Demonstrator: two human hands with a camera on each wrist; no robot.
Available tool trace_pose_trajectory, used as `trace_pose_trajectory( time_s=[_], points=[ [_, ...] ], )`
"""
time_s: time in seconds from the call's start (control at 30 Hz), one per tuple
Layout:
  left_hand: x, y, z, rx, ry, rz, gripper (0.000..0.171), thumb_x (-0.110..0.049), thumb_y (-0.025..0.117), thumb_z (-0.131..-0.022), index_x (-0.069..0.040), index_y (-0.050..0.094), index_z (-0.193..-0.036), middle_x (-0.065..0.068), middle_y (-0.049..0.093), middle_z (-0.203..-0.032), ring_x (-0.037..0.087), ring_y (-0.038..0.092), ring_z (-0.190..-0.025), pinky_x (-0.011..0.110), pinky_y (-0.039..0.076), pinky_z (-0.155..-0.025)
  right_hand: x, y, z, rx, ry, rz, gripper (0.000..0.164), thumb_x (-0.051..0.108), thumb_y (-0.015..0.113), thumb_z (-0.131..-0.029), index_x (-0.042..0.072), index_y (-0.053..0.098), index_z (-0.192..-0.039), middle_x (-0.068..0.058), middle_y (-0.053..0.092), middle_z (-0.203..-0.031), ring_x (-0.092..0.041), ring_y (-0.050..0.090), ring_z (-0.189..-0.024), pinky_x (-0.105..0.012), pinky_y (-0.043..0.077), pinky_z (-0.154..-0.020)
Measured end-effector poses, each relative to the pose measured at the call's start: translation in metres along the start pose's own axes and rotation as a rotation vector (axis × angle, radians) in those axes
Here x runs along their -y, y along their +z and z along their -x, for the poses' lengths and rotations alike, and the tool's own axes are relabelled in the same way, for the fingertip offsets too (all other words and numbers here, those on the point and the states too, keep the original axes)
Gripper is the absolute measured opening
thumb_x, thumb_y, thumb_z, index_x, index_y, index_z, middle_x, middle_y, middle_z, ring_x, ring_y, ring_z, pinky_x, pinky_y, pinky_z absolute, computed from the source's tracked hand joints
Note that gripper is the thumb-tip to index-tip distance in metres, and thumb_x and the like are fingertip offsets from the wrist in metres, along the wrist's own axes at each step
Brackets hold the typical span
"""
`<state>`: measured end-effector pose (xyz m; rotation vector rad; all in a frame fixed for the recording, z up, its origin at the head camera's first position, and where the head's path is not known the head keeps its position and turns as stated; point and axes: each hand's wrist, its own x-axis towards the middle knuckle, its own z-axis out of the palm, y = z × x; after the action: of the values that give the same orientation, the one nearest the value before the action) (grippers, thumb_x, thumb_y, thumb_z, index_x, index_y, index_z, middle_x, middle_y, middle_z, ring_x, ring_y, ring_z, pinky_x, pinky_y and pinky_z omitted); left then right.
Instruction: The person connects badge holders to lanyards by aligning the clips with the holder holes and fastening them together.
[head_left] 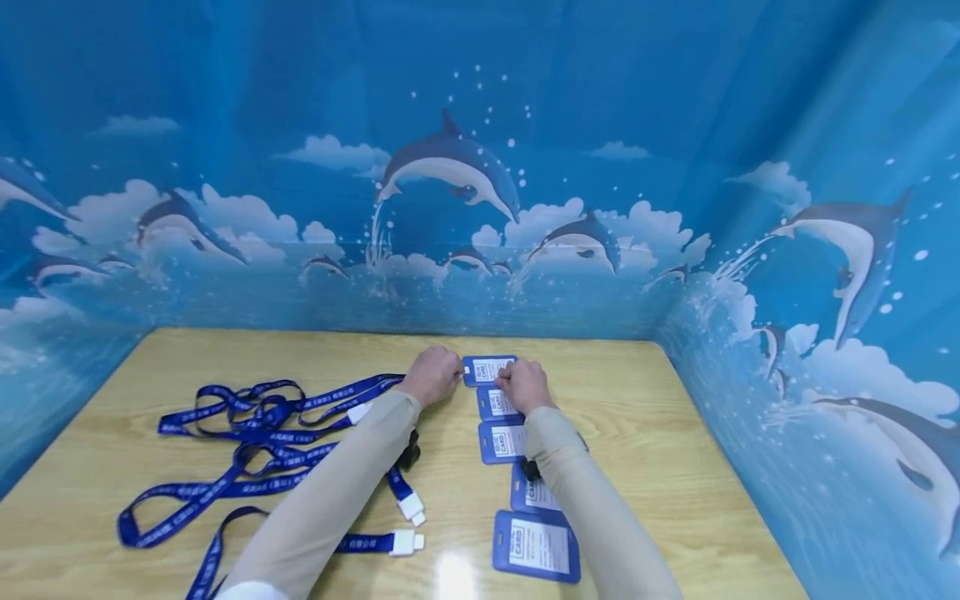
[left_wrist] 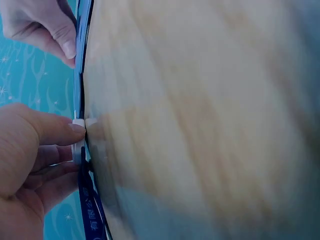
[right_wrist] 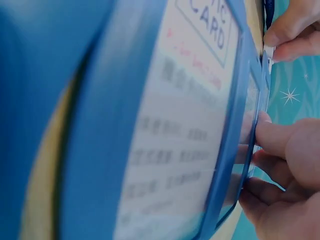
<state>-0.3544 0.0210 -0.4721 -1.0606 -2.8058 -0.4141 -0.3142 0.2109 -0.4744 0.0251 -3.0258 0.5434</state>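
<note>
Both hands meet at the farthest blue card holder [head_left: 471, 375], near the table's back edge. My left hand [head_left: 433, 377] pinches the white plastic clip [left_wrist: 77, 145] of a blue lanyard [left_wrist: 89, 210] between thumb and fingers, right at the holder's slotted end. On the other side, my right hand [head_left: 527, 387] grips the same holder by its right part, thumb on top and fingers at the edge. A second card holder [head_left: 495, 404] lies just in front of it. The printed card of a nearer holder [right_wrist: 180, 135] fills much of the right wrist view.
More blue card holders [head_left: 501, 442] run in a column towards the front, the nearest one [head_left: 536, 546] below the right forearm. Several tangled blue lanyards [head_left: 217, 492] with white clips [head_left: 408, 543] cover the table's left side. A dolphin-print curtain [head_left: 480, 283] borders the table.
</note>
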Motion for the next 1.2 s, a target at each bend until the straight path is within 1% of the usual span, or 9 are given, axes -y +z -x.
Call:
trace_pose_trajectory(
  time_s=[0.17,0.3,0.43,0.57,0.67,0.8,0.9,1.0,1.2],
  points=[
    [-0.001,0.0,-0.001,0.011,0.002,-0.005,0.015,0.0,0.072,-0.087,-0.009,0.081,-0.094,0.009,0.078,-0.098,0.025,0.073,-0.09,0.037,0.06,-0.086,-0.002,-0.002,-0.001,0.009,0.02,-0.036,0.021,0.021,0.073,-0.094,0.009,0.078,-0.11,-0.011,0.076,-0.107,-0.037,0.066,-0.106,-0.047,0.053,-0.098],
    [0.0,0.001,-0.001,0.067,-0.021,0.047,0.015,-0.002,0.073,-0.089,-0.008,0.08,-0.101,0.009,0.077,-0.106,0.025,0.073,-0.101,0.035,0.059,-0.093,-0.009,0.0,0.002,0.025,0.014,-0.031,0.023,0.022,0.071,-0.095,0.009,0.077,-0.114,-0.013,0.074,-0.114,-0.036,0.065,-0.108,-0.048,0.053,-0.1],
    [0.001,0.0,-0.003,0.116,-0.044,0.072,0.017,-0.002,0.071,-0.091,-0.008,0.079,-0.105,0.008,0.077,-0.11,0.024,0.072,-0.105,0.034,0.058,-0.094,-0.012,0.001,0.006,0.047,-0.013,-0.036,0.031,0.023,0.069,-0.097,0.008,0.071,-0.125,-0.015,0.068,-0.129,-0.039,0.062,-0.119,-0.05,0.05,-0.106],
    [0.001,-0.005,-0.003,0.127,-0.064,0.043,0.019,-0.004,0.07,-0.093,-0.009,0.077,-0.11,0.007,0.074,-0.112,0.024,0.069,-0.105,0.035,0.058,-0.093,-0.013,-0.006,0.008,0.059,0.013,-0.103,0.045,0.025,0.066,-0.099,0.008,0.059,-0.14,-0.018,0.062,-0.139,-0.04,0.056,-0.129,-0.051,0.045,-0.111],
    [0.0,-0.02,-0.002,0.095,-0.09,0.031,0.022,-0.007,0.067,-0.095,-0.009,0.075,-0.115,0.007,0.07,-0.115,0.024,0.067,-0.107,0.037,0.058,-0.094,-0.015,-0.018,0.009,0.052,0.042,-0.154,0.053,0.024,0.064,-0.1,0.009,0.05,-0.148,-0.022,0.065,-0.13,-0.04,0.063,-0.119,-0.05,0.049,-0.108],
    [-0.003,-0.056,0.006,0.016,-0.099,0.033,0.021,-0.012,0.065,-0.098,-0.008,0.073,-0.118,0.008,0.069,-0.115,0.025,0.066,-0.106,0.039,0.058,-0.093,-0.019,-0.035,0.015,0.02,0.048,-0.187,0.055,0.022,0.063,-0.099,0.009,0.047,-0.15,-0.022,0.063,-0.133,-0.038,0.065,-0.109,-0.051,0.05,-0.107],
    [-0.006,-0.085,0.016,-0.035,-0.087,0.034,0.021,-0.015,0.065,-0.099,-0.009,0.073,-0.117,0.008,0.07,-0.114,0.025,0.067,-0.104,0.041,0.059,-0.09,-0.022,-0.045,0.021,0.007,0.035,-0.215,0.055,0.022,0.064,-0.099,0.009,0.047,-0.15,-0.021,0.053,-0.147,-0.038,0.058,-0.127,-0.055,0.044,-0.112],
    [-0.008,-0.106,0.031,-0.055,-0.066,0.016,0.021,-0.016,0.065,-0.099,-0.01,0.073,-0.117,0.008,0.07,-0.115,0.026,0.067,-0.104,0.041,0.06,-0.088,-0.025,-0.05,0.027,0.016,0.014,-0.239,0.054,0.022,0.063,-0.099,0.008,0.048,-0.149,-0.021,0.054,-0.147,-0.04,0.052,-0.134,-0.056,0.042,-0.113],
    [-0.008,-0.121,0.062,-0.043,-0.01,-0.061,0.02,-0.015,0.068,-0.098,-0.01,0.074,-0.115,0.008,0.071,-0.109,0.025,0.067,-0.098,0.04,0.06,-0.084,-0.033,-0.05,0.042,0.004,-0.013,-0.247,0.049,0.023,0.063,-0.099,0.006,0.053,-0.144,-0.019,0.06,-0.141,-0.036,0.057,-0.131,-0.052,0.045,-0.111]
  ],
)
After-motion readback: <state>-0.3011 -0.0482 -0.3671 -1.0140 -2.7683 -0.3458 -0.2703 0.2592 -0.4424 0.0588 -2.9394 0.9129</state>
